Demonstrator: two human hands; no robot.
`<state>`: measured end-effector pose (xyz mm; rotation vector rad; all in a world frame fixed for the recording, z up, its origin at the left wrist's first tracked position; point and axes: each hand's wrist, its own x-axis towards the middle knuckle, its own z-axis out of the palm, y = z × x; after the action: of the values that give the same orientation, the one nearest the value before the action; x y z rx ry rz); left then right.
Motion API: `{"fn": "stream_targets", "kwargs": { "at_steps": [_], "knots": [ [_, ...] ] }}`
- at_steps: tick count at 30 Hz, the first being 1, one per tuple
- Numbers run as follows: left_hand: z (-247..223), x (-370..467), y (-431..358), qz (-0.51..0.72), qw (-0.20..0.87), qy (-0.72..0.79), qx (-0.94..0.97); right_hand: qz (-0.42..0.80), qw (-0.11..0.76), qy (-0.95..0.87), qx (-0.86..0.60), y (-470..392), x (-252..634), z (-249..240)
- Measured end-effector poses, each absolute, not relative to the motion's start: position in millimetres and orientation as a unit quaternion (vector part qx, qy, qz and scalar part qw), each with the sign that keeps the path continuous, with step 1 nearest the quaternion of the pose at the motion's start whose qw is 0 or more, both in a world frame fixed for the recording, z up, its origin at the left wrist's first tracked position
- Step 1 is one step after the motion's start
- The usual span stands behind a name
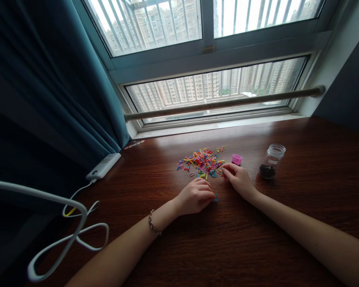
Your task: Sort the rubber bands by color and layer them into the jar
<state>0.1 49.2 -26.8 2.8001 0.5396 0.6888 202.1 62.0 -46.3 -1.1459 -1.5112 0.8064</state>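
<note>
A loose pile of small coloured rubber bands (205, 161) lies on the table, in pink, yellow, red, blue and orange. My left hand (196, 196) rests just in front of the pile, its fingers curled and closed. Blue rubber bands (216, 197) poke out at its fingertips. At the pile's right edge is my right hand (238, 180), thumb and forefinger pinched together; whatever sits between them is too small to make out. Behind that hand stands a small pink cup-like lid (236, 159). Farther right, a clear open jar (271, 160) holds black bits at its bottom.
Several yellowish bands (221, 149) lie apart behind the pile. A white power bank (104, 166) with a white cable (91, 232) sits at the left, by the blue curtain (107, 107). A window with a rail (227, 104) borders the dark wooden table (179, 255) at the back.
</note>
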Motion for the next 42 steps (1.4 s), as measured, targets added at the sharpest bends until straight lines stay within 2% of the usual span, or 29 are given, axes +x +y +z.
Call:
{"fn": "stream_targets", "kwargs": {
  "at_steps": [13,17,20,23,25,28,32,36,42],
  "knots": [
    [-25,-2,49,0.24,0.111,0.176,0.948,0.281,0.485,-0.685,-0.466,58,201,-43],
    [-26,-11,60,0.313,0.088,0.278,0.904,0.301,0.479,-0.691,-0.449,56,199,-41],
    [-28,-28,80,0.363,0.037,0.422,0.83,0.309,0.464,-0.711,-0.429,53,198,-38],
    [-32,-47,101,0.327,-0.037,0.593,0.735,0.307,0.445,-0.739,-0.403,48,196,-34],
    [-37,-58,111,0.268,-0.05,0.658,0.702,0.311,0.423,-0.761,-0.381,44,196,-31],
    [-43,-65,118,0.204,-0.048,0.687,0.696,0.335,0.363,-0.805,-0.328,41,197,-28],
    [-46,-64,116,0.183,-0.064,0.679,0.709,0.375,0.306,-0.834,-0.265,42,199,-26],
    [-46,-63,115,0.194,-0.072,0.666,0.717,0.374,0.334,-0.811,-0.3,44,199,-28],
    [-49,-61,115,0.286,-0.007,0.66,0.695,0.245,0.452,-0.712,-0.479,51,197,-36]
  ]
}}
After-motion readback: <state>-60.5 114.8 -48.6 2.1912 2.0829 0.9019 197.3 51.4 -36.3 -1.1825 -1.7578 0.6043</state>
